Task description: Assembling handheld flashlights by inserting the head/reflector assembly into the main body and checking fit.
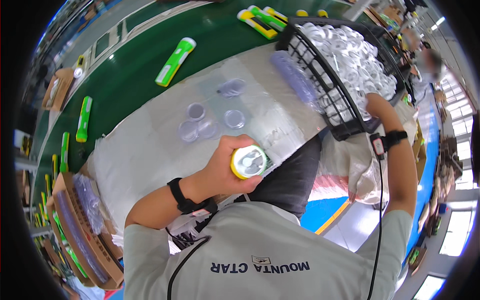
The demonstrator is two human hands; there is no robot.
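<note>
Torch is gripped in the left hand, fingers wrapped round its body, the yellow-rimmed head end turned up toward the camera. It is held just over the near edge of the worktop, above the lap. Right hand is stretched well apart from the left, reaching into the black wire basket heaped with white rings; its fingers are hidden among the rings, so whether anything is pinched cannot be told.

Clear discs are laid loose on a plastic sheet on the worktop, just beyond the torch. Green torches are spaced along the green belt farther off. A carton of stock is noted at the left.

Step judged in hand: a ring is being fetched for the torch head. Next move would call for one ring to be singled out from the heap, carried across, and seated squarely on the upturned rim while the torch is kept steady.
</note>
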